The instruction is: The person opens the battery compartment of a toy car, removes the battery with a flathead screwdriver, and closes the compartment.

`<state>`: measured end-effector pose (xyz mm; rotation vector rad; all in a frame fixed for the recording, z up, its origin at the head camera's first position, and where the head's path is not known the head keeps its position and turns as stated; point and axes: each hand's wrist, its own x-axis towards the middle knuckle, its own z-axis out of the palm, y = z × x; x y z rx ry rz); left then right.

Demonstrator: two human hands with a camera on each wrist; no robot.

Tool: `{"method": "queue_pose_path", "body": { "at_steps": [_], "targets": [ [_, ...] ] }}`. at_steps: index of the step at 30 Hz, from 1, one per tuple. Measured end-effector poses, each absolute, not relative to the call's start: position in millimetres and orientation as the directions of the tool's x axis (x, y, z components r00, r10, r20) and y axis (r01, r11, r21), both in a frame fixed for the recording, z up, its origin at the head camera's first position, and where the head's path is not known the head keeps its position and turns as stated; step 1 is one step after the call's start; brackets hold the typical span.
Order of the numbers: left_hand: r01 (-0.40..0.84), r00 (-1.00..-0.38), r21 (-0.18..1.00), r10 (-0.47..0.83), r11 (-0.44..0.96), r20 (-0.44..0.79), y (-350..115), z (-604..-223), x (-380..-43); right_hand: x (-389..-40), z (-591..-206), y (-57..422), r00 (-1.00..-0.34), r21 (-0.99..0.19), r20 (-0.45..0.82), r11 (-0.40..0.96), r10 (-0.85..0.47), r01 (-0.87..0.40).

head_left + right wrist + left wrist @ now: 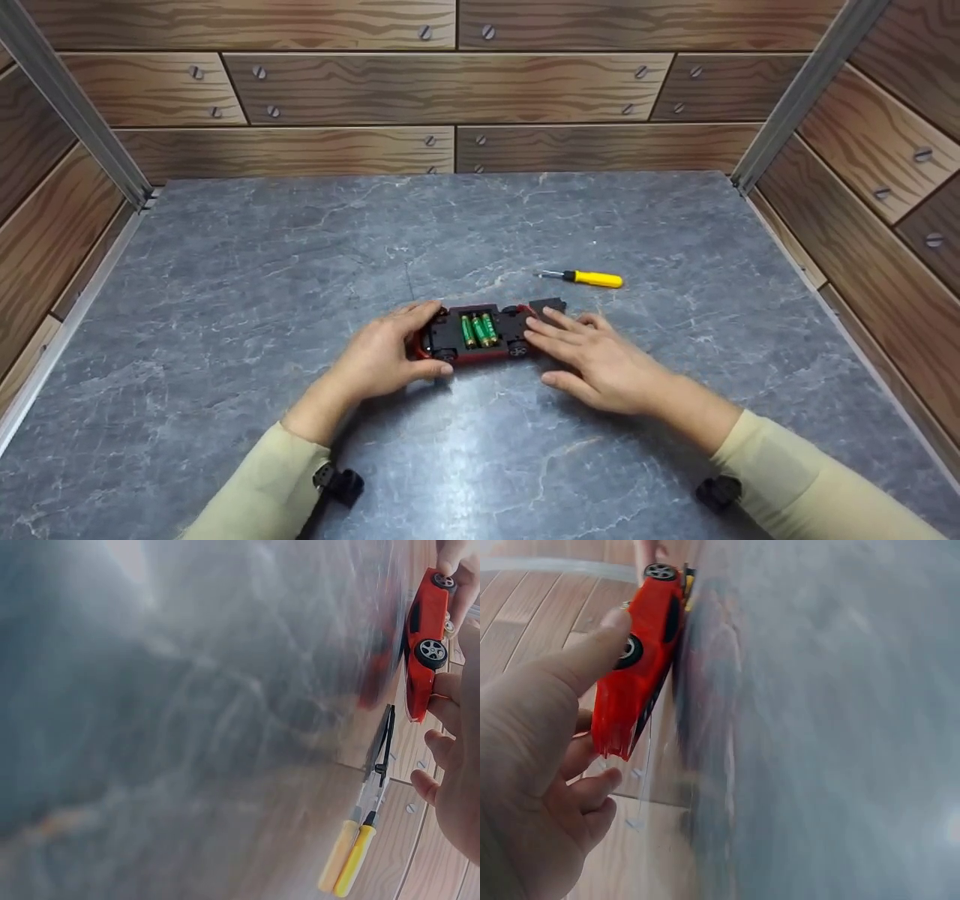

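A red toy car point(480, 358) lies upside down, its black underside facing up. In its uncovered battery compartment lie green batteries point(480, 330), side by side. My left hand point(380, 349) grips the car's left end, thumb on the near side and fingers on the far side; the left wrist view shows the thumb by a wheel point(631, 651). At the car's right end, my right hand point(604, 364) has its fingers extended, fingertips touching or very close to the car. Just beyond these fingers is a flat black piece point(547, 304), partly hidden by them.
A yellow-handled screwdriver point(596, 279) lies behind the right hand, its tip pointing left. A thin wire-like antenna point(409, 281) sticks out behind the car's left end. Wood-patterned walls point(450, 90) bound the grey marbled table point(300, 232) at the back and sides.
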<state>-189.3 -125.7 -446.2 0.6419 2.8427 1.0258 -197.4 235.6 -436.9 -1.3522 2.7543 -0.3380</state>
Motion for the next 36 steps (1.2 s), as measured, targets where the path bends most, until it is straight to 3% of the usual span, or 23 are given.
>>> {"method": "queue_pose_path", "body": {
  "at_steps": [10, 22, 36],
  "targets": [
    [0.246, -0.943, 0.752, 0.329, 0.612, 0.04, -126, -449, -192, -196, -435, 233, -0.622, -0.256, 0.07, 0.589, -0.78, -0.767],
    [0.236, -0.947, 0.777, 0.316, 0.584, 0.05, -129, -455, -194, -211, -419, 210, -0.662, -0.387, 0.278, 0.55, -0.696, -0.74],
    [0.284, -0.93, 0.843, 0.347, 0.458, 0.125, -133, -470, -200, -238, -418, 182, -0.712, -0.492, 0.166, 0.568, -0.682, -0.659]
  ]
}}
